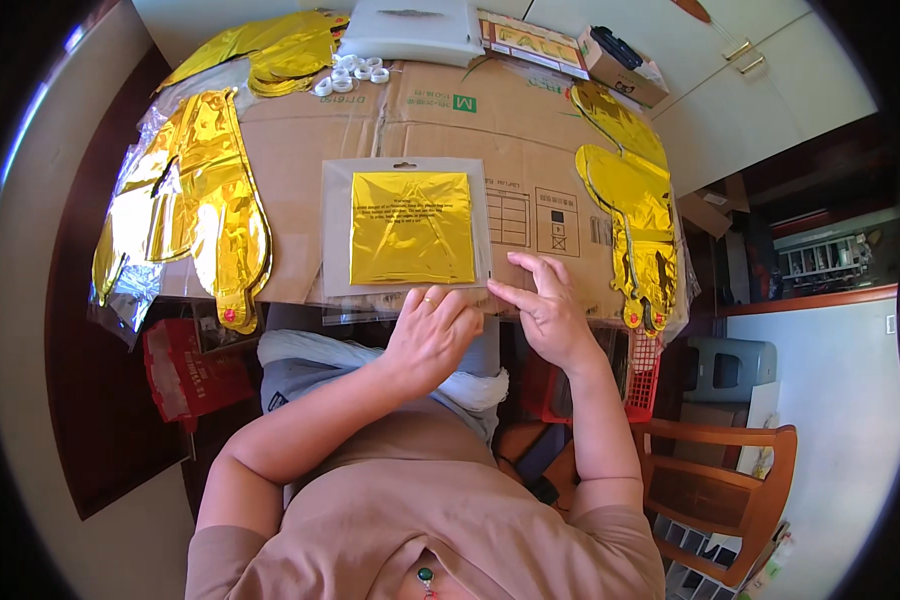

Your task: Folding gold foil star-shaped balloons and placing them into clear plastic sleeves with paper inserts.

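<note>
On cardboard (290, 170), fingers (420, 302) at near edge of pouch (338, 232), gold foils (210, 195) well apart

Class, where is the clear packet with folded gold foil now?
In the head view, the packet lies mid-picture on the cardboard, its near edge by the left hand and right hand.

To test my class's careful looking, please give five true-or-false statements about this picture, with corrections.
1. A clear packet with folded gold foil lies on the cardboard. True.
2. The right hand is clenched into a fist. False: the right hand has its thumb apart from its fingers.
3. Loose gold pieces lie on both sides of the packet. True.
4. The white rings lie nearest the person. False: the white rings lie toward the cardboard's far edge.
5. The left hand is at the packet's near edge. True.
</note>
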`<state>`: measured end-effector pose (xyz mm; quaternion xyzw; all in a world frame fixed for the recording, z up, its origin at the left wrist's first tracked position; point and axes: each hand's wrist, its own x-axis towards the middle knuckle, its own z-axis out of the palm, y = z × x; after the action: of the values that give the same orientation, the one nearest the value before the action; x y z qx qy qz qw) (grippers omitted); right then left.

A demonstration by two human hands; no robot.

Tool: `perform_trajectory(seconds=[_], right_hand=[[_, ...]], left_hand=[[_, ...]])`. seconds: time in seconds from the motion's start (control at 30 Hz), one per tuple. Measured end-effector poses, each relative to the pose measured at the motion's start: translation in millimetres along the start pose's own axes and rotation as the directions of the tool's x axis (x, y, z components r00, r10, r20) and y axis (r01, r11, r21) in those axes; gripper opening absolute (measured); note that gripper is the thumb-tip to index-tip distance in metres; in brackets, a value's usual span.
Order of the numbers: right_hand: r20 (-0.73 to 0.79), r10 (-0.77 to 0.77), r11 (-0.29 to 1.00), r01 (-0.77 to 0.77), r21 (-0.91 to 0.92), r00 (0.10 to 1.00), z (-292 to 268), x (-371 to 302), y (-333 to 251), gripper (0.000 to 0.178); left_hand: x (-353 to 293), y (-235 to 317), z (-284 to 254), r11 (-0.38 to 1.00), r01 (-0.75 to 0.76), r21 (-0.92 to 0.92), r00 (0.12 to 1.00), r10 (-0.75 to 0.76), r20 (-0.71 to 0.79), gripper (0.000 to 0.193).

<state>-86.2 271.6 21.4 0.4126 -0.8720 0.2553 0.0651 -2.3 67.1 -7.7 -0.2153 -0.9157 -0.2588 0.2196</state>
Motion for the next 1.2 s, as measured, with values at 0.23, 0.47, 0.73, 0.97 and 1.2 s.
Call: perform_trajectory(seconds=[0.23, 0.47, 0.73, 0.97, 1.2], right_hand=[[0.013, -0.026, 0.999, 0.027, -0.036, 1.000, -1, 2, -5, 0.051], [0.034, -0.018, 0.998, 0.020, -0.057, 0.999, -3, 3, -12, 0.050], [0.024, 0.041, 0.998, -0.040, -0.055, 0.999, 5, 0, -22, 0.054], [0.001, 0.026, 0.994, -0.026, -0.108, 1.000, 4, 3, -32, 0.056], [-0.034, 0.080, 0.980, -0.085, -0.181, 0.996, 14, -8, -46, 0.059]], left_hand=[[-80, -19, -48, 0.915, 0.078, -0.395, 0.968, 0.025, 0.249, 0.012], [-227, -95, -123, 0.797, 0.596, 0.094, 0.738, -0.590, 0.326, 0.007], [-378, -278, -122, 0.449, 0.870, 0.205, 0.464, -0.886, -0.028, 0.016], [-431, -413, -95, 0.369, 0.825, 0.428, 0.532, -0.762, -0.368, 0.029], [-365, -390, -87, 0.312, 0.925, 0.217, 0.366, -0.887, -0.282, 0.034]])
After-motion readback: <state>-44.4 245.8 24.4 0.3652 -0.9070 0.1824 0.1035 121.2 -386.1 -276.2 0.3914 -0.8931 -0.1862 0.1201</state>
